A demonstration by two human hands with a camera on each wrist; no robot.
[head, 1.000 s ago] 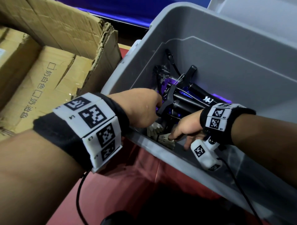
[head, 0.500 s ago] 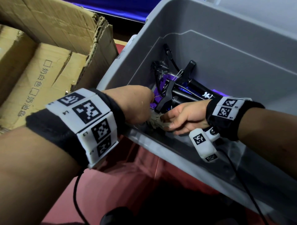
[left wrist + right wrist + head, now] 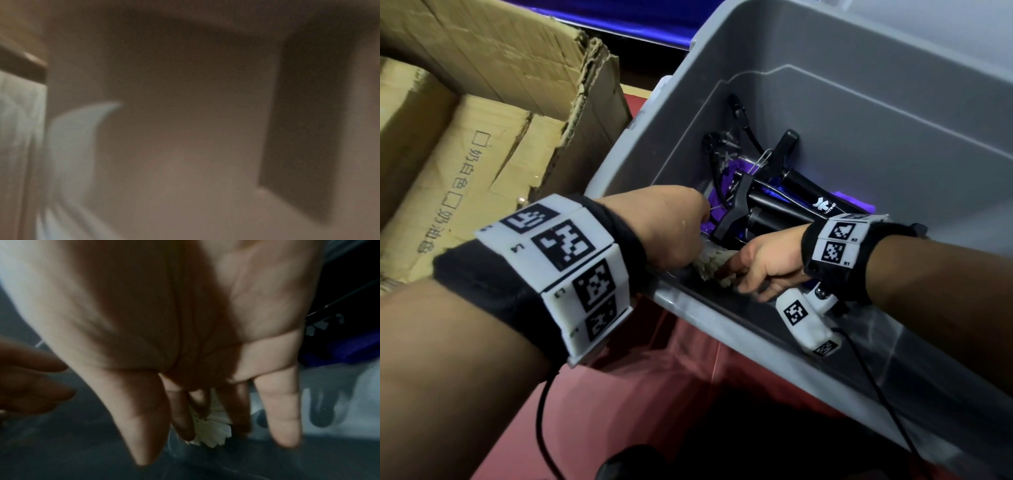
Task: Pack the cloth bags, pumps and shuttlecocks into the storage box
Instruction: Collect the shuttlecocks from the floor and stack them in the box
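Note:
My left hand [image 3: 681, 246] and right hand [image 3: 743, 274] meet low in the near left corner of the grey storage box [image 3: 722, 325]. A bunch of white shuttlecocks [image 3: 710, 265] sits between them. My left hand grips the bunch, though its fingers are hidden. In the blurred left wrist view, white feathers [image 3: 72, 138] lie close. The right wrist view shows my right fingers [image 3: 281, 418] straight, touching a feathered shuttlecock [image 3: 213, 431]. Black pumps [image 3: 774, 212] lie on a purple cloth bag [image 3: 707, 226] deeper in the box.
An open cardboard box [image 3: 482, 154] stands to the left of the storage box, close to its side wall. A red surface [image 3: 654, 394] runs under both. Black pump hoses [image 3: 743, 120] lie along the box's far left wall.
My right hand has moved left and up from the box floor to meet my left hand. The shuttlecocks that lay on the floor now sit between the two hands.

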